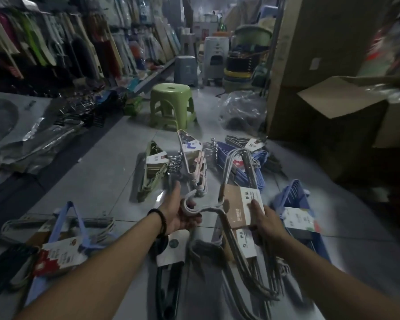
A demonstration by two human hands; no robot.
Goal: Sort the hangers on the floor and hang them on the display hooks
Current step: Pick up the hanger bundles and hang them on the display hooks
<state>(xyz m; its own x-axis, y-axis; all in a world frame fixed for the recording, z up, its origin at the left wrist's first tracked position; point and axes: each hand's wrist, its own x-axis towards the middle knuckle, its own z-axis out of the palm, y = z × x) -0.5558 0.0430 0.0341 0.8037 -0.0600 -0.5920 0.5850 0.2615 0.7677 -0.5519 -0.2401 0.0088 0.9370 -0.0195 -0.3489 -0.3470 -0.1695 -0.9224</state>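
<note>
Grey-white plastic in both hands: grips a pale hanger bundle [215, 207] low over the tiled floor [97, 181], left hand [179, 215] curled round the bunched hooks, right hand [264, 221] clamped on the brown-and-white card sleeve [240, 205] wrapped round the bundle. Wears a dark beaded bracelet [161, 221] on the left wrist.

Crowding the tiles just beyond the hands: an olive bundle [153, 174] and a pink-and-white bundle [194, 165], metal hooks bunched between them; a blue bundle [259, 167] partly hidden behind the held hangers. Just right of the right hand, a second blue stack [296, 202] with a white label. Under the forearms, more pale hangers and a dark green set [169, 289]. At left, a lilac-blue bundle [69, 225] lying across grey ones, red-and-white card on top.

Farther down the aisle: a green plastic stool [170, 105], a clear plastic bag [240, 112] beside it, a grey stool [186, 70] behind. Cardboard boxes [328, 107] walling the right side, one flap open. Along the left, display racks [44, 42] packed with hanging goods, silver wrapping spread on the floor below. Dim, cluttered shop aisle, glossy grey tiles.
</note>
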